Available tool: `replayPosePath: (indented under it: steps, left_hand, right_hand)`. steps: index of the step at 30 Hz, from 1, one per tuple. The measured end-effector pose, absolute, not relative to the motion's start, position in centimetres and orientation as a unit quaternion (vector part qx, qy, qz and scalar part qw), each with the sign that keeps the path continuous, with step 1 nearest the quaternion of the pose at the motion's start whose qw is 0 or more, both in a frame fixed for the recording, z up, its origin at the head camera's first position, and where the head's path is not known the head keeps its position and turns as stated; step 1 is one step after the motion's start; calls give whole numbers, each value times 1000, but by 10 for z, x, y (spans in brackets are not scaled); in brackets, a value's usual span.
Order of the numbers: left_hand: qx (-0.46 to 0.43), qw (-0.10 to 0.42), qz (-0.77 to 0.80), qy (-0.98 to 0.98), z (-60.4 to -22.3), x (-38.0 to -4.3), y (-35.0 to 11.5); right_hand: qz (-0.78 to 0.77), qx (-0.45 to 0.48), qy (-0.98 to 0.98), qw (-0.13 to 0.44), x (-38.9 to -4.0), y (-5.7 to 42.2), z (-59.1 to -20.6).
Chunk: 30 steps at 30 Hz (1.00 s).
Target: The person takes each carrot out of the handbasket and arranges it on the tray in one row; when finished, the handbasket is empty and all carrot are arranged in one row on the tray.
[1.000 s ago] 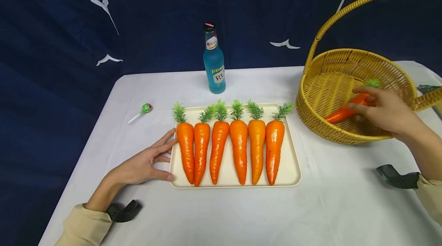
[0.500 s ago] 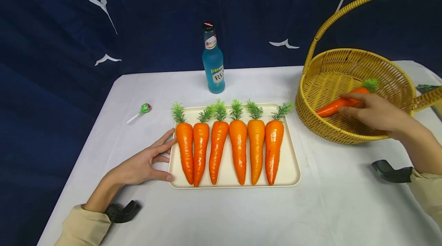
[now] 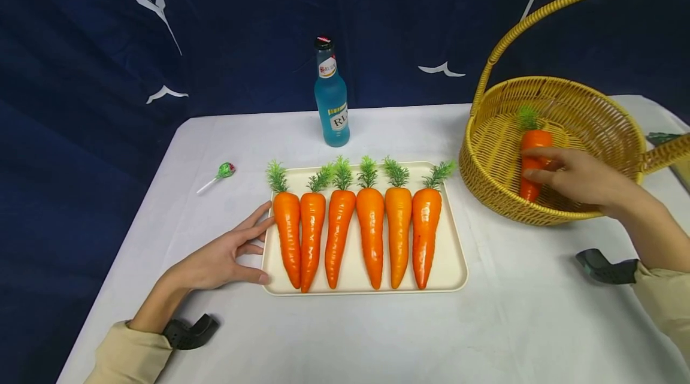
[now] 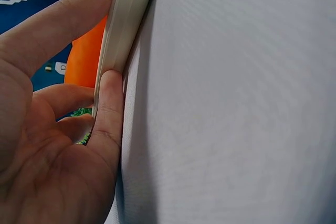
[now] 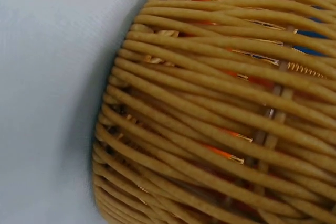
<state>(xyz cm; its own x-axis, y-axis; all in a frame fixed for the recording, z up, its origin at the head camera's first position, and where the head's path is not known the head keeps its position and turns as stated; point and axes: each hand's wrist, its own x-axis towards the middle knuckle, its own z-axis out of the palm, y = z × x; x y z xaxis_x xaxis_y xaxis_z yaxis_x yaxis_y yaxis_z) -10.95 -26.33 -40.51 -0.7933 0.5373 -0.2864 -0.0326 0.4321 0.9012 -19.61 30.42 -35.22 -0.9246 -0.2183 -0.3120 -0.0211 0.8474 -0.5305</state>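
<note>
In the head view my right hand (image 3: 587,177) reaches over the rim of the woven basket (image 3: 477,183) and holds an orange carrot (image 3: 535,141) by its side. Its green top points to the back of the basket. The right wrist view is filled by the basket's outer weave (image 5: 210,87), with bits of orange showing through; the hand is hidden there. My left hand (image 3: 218,261) rests at the left edge of the cream tray (image 3: 455,264), fingers spread. Up close, its fingers touch the tray's rim (image 4: 126,30). Several carrots (image 3: 371,222) lie side by side on the tray.
A blue bottle (image 3: 331,99) stands behind the tray. To the left lies a lollipop (image 3: 225,171) on the white tablecloth (image 3: 377,336). The basket's tall handle (image 3: 517,30) arches up at the right. A dark blue cloth (image 3: 242,30) hangs behind the table.
The carrot in my right hand has shifted left inside the basket and turned from slanting to nearly lengthwise, green top to the back. My left hand stays at the tray.
</note>
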Motion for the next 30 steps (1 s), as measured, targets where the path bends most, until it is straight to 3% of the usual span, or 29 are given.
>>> replayPosePath:
  steps: [30]
  left_hand:
    - [159, 277, 501, 805, -405, -110, -264]
  right_hand:
    - [-271, -51, 956, 102, -189, 301, -352]
